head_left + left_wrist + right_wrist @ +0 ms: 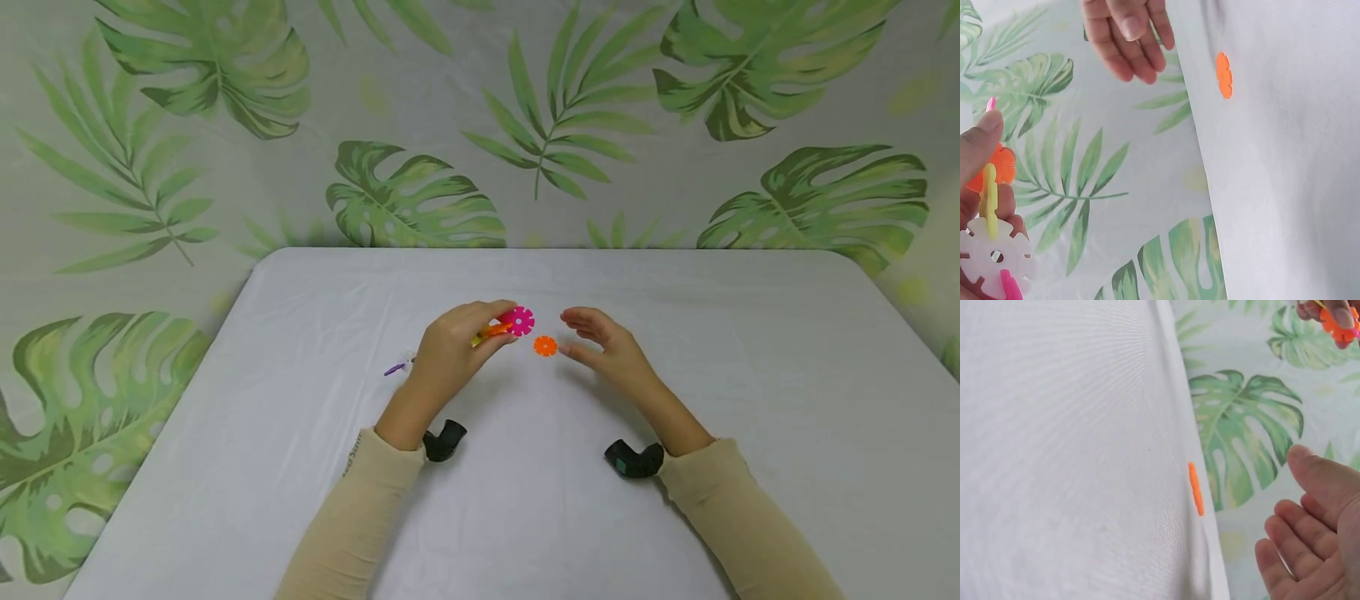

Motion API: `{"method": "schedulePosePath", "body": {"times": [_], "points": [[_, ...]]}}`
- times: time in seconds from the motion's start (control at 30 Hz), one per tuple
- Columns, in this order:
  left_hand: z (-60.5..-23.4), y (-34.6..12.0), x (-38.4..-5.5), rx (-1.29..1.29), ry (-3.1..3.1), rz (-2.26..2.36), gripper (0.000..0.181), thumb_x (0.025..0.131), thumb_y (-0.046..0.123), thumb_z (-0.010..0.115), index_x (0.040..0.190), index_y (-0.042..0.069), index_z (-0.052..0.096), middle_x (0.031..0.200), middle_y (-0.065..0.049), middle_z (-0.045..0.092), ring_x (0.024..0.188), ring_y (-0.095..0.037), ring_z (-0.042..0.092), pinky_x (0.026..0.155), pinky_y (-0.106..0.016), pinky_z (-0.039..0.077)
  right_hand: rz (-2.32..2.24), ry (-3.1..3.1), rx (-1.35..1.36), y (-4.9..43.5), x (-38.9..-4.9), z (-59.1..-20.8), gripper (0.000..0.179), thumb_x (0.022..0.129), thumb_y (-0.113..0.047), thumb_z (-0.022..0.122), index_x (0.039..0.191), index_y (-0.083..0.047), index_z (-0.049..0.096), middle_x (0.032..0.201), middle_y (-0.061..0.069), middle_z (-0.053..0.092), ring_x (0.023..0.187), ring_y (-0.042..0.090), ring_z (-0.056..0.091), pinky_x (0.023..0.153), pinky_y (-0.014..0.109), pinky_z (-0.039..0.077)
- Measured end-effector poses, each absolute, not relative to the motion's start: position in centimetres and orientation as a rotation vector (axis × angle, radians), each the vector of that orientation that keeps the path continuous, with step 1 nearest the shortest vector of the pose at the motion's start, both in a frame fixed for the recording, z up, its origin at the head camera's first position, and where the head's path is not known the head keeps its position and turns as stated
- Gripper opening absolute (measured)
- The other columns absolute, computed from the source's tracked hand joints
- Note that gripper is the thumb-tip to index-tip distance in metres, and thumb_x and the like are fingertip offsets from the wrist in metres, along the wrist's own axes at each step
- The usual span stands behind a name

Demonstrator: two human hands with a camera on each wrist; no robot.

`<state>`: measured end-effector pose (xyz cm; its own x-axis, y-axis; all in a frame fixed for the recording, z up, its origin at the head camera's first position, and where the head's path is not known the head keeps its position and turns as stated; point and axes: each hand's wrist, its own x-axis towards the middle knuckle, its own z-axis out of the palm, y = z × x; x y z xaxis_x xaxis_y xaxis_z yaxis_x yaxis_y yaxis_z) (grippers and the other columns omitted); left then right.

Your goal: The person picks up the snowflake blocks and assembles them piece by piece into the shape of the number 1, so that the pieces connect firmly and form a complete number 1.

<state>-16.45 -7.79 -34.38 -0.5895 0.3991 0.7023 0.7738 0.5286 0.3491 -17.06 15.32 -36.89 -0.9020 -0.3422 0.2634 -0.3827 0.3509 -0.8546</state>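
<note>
My left hand (453, 337) pinches a chain of slotted plastic discs between thumb and fingers. At its front end a pink disc (523, 322) faces the right hand. Behind that, in the left wrist view, come an orange disc (1004, 165), a yellow disc (989, 199) and a white disc (980, 250) with a pink edge slotted into it. A purple disc (393, 369) shows beyond the left wrist; the hand hides part of the chain. My right hand (611, 346) holds nothing, fingers loosely bent and thumb apart, close beside a loose orange disc (545, 346).
A white cloth covers the table (525, 517), whose far edge meets a leaf-print backdrop (420, 196). Black wrist devices (633, 460) sit at both cuffs, low over the cloth.
</note>
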Motion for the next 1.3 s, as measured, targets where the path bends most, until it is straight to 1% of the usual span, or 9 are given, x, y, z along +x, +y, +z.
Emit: {"method": "schedulePosePath", "body": {"times": [0.1,0.3,0.43,0.67,0.83,0.93,1.13,1.3], "points": [[-34.3,-7.9,-16.5,-0.934,-2.224,-0.896,0.039,0.072,0.011,0.076,0.108,0.004,0.064,0.097,-0.005,0.066,0.088,-0.013,0.059,0.079,-0.018,0.045,1.66,-2.568,0.69,15.7,-17.6,-38.0,0.044,0.083,0.0,0.063,0.122,0.009,0.044,0.121,0.025,0.048,0.114,0.035,0.043,0.097,0.046,0.032],[-34.2,-8.2,-16.5,-0.908,-2.232,-0.899,0.039,0.073,0.012,0.075,0.109,0.005,0.063,0.099,-0.005,0.065,0.089,-0.013,0.059,0.079,-0.019,0.045,1.651,-2.633,0.708,16.7,-19.4,-41.2,0.046,0.082,-0.01,0.066,0.122,0.001,0.047,0.121,0.016,0.051,0.114,0.026,0.046,0.096,0.035,0.035],[-34.1,-8.4,-16.6,-0.893,-2.231,-0.885,0.039,0.074,0.013,0.074,0.11,0.004,0.063,0.099,-0.006,0.065,0.09,-0.014,0.06,0.08,-0.02,0.045,1.624,-2.649,0.724,16.8,-20.0,-42.1,0.046,0.081,-0.011,0.068,0.121,0.0,0.047,0.119,0.014,0.052,0.112,0.025,0.048,0.094,0.033,0.037],[-34.0,-8.7,-16.7,-0.881,-2.21,-0.877,0.038,0.074,0.013,0.074,0.109,0.004,0.063,0.097,-0.006,0.065,0.089,-0.015,0.06,0.08,-0.021,0.046,1.523,-2.747,0.684,16.7,-20.6,-42.2,0.044,0.081,-0.014,0.069,0.12,-0.005,0.05,0.117,0.01,0.055,0.108,0.022,0.05,0.094,0.035,0.038],[-34.1,-8.8,-16.8,-0.876,-2.208,-0.888,0.038,0.074,0.014,0.074,0.11,0.005,0.063,0.097,-0.006,0.065,0.089,-0.015,0.06,0.081,-0.021,0.046,1.458,-2.803,0.662,16.3,-21.0,-42.1,0.043,0.081,-0.015,0.068,0.12,-0.007,0.051,0.115,0.007,0.057,0.107,0.022,0.05,0.089,0.037,0.039],[-34.1,-8.8,-16.8,-0.874,-2.205,-0.893,0.039,0.073,0.013,0.074,0.109,0.005,0.063,0.096,-0.006,0.066,0.088,-0.015,0.06,0.08,-0.021,0.046,1.445,-2.808,0.653,16.0,-21.3,-42.1,0.043,0.08,-0.013,0.069,0.119,-0.006,0.052,0.113,0.007,0.058,0.105,0.022,0.049,0.086,0.037,0.04],[-34.1,-8.9,-16.8,-0.873,-2.209,-0.9,0.039,0.073,0.012,0.075,0.109,0.005,0.063,0.096,-0.005,0.066,0.088,-0.014,0.059,0.08,-0.022,0.046,1.465,-2.791,0.619,15.4,-21.4,-41.9,0.04,0.079,-0.009,0.07,0.115,-0.004,0.054,0.107,0.008,0.061,0.095,0.023,0.048,0.079,0.034,0.039],[-34.2,-8.9,-16.9,-0.875,-2.214,-0.9,0.038,0.074,0.014,0.074,0.11,0.005,0.063,0.096,-0.005,0.066,0.088,-0.014,0.059,0.08,-0.022,0.046,1.444,-2.832,0.573,15.2,-21.3,-41.9,0.037,0.08,-0.007,0.068,0.114,-0.003,0.054,0.105,0.009,0.059,0.093,0.023,0.047,0.082,0.035,0.039]]}}
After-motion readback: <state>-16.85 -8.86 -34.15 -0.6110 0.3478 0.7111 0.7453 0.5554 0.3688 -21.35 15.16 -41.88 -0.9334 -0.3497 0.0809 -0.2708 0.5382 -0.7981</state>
